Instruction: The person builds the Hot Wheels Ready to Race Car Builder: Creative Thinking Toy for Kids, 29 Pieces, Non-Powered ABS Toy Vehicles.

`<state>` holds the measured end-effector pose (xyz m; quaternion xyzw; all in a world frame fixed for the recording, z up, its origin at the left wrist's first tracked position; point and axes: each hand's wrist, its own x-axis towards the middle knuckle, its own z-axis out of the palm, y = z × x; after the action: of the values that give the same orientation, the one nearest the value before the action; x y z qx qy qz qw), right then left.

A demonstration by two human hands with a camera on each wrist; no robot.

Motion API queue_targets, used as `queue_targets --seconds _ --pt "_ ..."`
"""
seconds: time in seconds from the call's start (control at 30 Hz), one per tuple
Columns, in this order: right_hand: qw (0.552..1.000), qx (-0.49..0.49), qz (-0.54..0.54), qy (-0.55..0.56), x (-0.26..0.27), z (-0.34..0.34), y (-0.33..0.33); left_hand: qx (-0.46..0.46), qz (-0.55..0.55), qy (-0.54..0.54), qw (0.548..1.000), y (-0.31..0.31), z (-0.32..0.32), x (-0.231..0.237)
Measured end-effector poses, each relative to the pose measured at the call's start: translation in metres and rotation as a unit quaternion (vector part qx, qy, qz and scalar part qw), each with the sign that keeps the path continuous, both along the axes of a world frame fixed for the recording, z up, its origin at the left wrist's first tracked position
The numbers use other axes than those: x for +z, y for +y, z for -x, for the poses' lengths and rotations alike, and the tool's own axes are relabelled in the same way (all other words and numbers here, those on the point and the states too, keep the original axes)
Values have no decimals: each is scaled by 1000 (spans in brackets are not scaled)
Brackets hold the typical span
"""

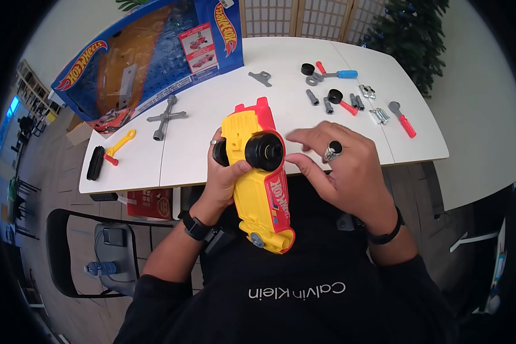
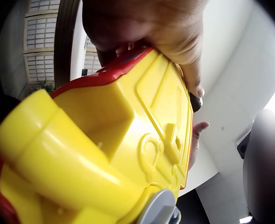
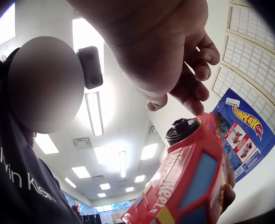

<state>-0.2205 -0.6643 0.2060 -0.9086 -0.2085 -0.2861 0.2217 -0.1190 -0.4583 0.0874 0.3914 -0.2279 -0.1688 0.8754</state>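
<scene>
My left hand [image 1: 219,182] grips a red and yellow toy car [image 1: 255,198] above the table's front edge, thumb over the yellow underside [image 2: 128,109]. A black wheel [image 1: 264,151] sits on the car's side facing my right hand; another shows partly behind the left fingers. Close beside that wheel is my right hand [image 1: 350,166], its thumb and index finger bent but apart, nothing between them. The right wrist view shows its fingertips just above the wheel [image 3: 182,129]. A grey round part [image 1: 258,239] is fixed near the car's lower end.
A large blue toy box [image 1: 155,63] stands at the back left of the white table [image 1: 203,103]. A grey cross wrench [image 1: 166,118] and yellow wrench [image 1: 123,141] lie leftward. Rightward are loose wheels [image 1: 335,96], a blue-handled screwdriver [image 1: 346,74], several grey bolts and a red-handled tool [image 1: 404,123].
</scene>
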Motion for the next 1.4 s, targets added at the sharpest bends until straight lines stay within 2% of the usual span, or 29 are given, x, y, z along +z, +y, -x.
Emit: queue_targets --seconds 0.07,0.17,0.23,0.27,0.33,0.43,0.57,0.63,0.77,0.83,0.87,0.93,1.03,1.13,1.23,1.3,1.4 --pt "998 16 -42 -34 -3 -3 3 -1 -3 -4 1000 -1 1 2" --pt "998 16 20 -55 -9 -3 -2 -1 -4 -25 1000 -2 -1 -3" --pt "991 -15 135 10 -7 3 -11 -1 -1 -25 1000 -1 0 -1" --pt "991 -15 134 10 -6 5 -9 -1 1 -24 1000 0 0 0" --pt "999 -16 40 -14 -4 7 -1 3 -1 -27 1000 1 -2 -2" --pt "994 28 79 -64 -8 -1 -1 -1 -8 -30 1000 0 -1 -3" --pt "989 6 113 -99 -8 -1 5 13 -29 -40 999 0 -1 0" --pt "993 -37 95 -55 -11 1 11 19 -34 -51 998 -1 1 0" --pt "995 -34 87 -19 -14 6 11 41 -44 -62 996 -1 5 2" --pt "987 -65 60 137 -13 9 9 47 -54 -61 996 -1 6 4" --pt "987 -65 59 138 -9 10 7 44 -58 -62 995 0 6 6" --pt "995 -37 27 83 0 11 4 42 -62 -62 995 0 6 8" --pt "997 0 73 22 -5 5 1 45 -43 -44 997 0 7 8" --pt "999 18 41 -8 -15 -1 3 52 -47 -53 996 0 8 9" --pt "1000 2 10 5 -15 3 10 66 -53 -76 994 1 10 12" --pt "1000 -7 12 13 -14 5 12 89 -92 -91 988 4 11 13" --pt "999 -29 23 15 -14 8 14 96 -93 -89 987 3 13 14"
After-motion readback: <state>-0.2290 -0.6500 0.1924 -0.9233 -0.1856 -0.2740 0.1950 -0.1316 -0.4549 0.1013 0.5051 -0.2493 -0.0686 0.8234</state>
